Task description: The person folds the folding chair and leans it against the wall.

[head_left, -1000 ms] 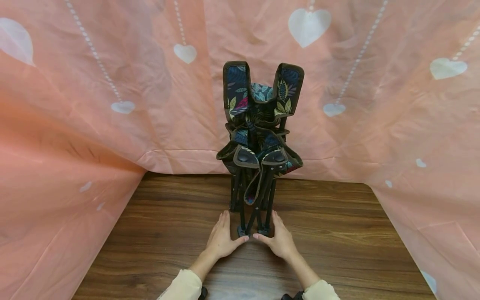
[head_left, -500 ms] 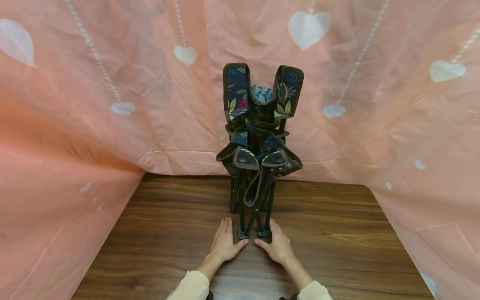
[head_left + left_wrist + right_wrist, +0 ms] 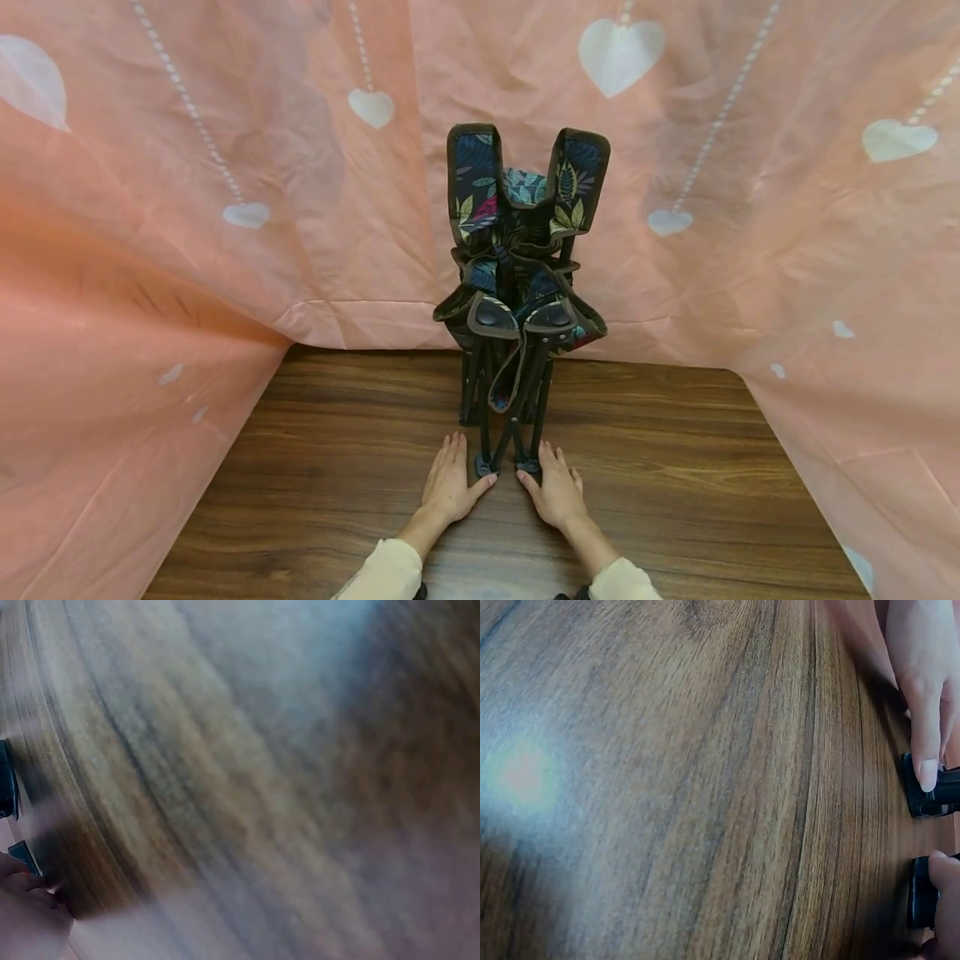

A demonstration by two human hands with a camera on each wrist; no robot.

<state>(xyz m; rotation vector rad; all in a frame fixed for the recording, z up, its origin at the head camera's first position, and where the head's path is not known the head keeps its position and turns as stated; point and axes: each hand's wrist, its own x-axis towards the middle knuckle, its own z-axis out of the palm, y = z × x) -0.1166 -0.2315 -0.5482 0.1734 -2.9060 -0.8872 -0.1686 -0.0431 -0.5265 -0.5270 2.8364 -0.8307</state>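
Note:
In the middle of the head view a small folded camp chair (image 3: 525,317) stands upright, its dark leaf-print fabric bunched above thin black legs. My left hand (image 3: 450,487) lies flat beside the left front foot (image 3: 485,465), fingers straight and thumb spread in front of it. Mirroring that, my right hand (image 3: 558,492) flanks the right front foot (image 3: 527,467). In the right wrist view one thumb overlaps a black foot (image 3: 917,799); whether it presses on it I cannot tell. Neither hand is curled round anything. The left wrist view is blurred, with a hand (image 3: 26,907) at its edge.
The chair stands on a brown wood-grain tabletop (image 3: 337,417). Pink cloth (image 3: 360,208) with white hearts hangs behind the chair and down both sides. The chair's back is close to the rear cloth.
Both hands have drawn slightly back toward me and still flank the front feet. My right thumb has shifted a little to the right, while the chair stays where it was.

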